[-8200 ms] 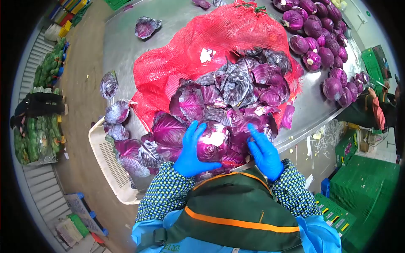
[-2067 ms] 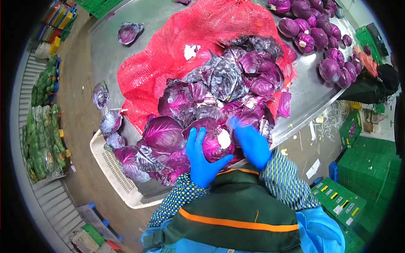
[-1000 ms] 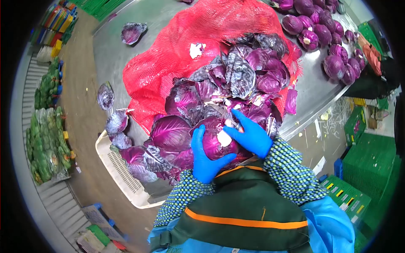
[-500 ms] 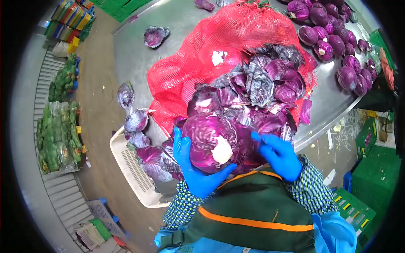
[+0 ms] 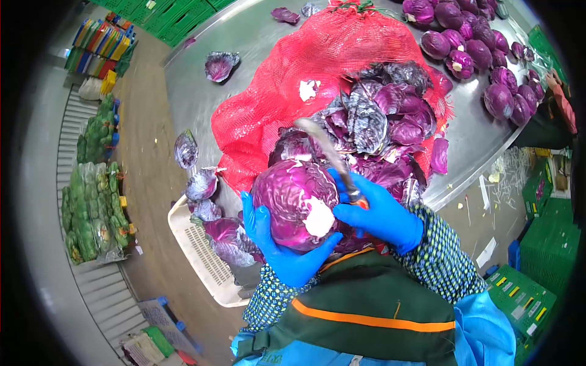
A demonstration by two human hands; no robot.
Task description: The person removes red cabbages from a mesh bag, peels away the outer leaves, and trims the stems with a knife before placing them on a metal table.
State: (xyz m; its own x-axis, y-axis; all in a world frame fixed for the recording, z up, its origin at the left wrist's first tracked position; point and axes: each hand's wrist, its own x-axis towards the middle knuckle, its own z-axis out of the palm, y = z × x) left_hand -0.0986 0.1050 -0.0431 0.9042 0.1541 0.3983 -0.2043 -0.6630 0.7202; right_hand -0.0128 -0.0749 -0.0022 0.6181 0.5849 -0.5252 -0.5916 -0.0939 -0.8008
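A red cabbage [image 5: 287,198] with a pale cut stem end rests in my left hand [image 5: 290,262], whose gloved fingers and thumb curl around its left and lower sides. My right hand [image 5: 384,216], also in a blue glove, is closed on a knife [image 5: 323,141] at the cabbage's right side. The knife's curved blade points up and left; most of its handle is hidden by the fingers. Just beyond the cabbage, loose outer leaves [image 5: 369,122] are heaped on a red mesh bag [image 5: 262,104].
Whole red cabbages [image 5: 479,55] are piled at the far right of the metal table [image 5: 183,91]. A white plastic crate [image 5: 198,262] with leaves above it stands at the lower left. Green crates [image 5: 519,299] are stacked at right. A person's arm [image 5: 561,107] shows at the right edge.
The knife blade has come into view in my right hand, raised over the leaves. A loose leaf at the cabbage's right side is no longer visible there. My left hand keeps its hold.
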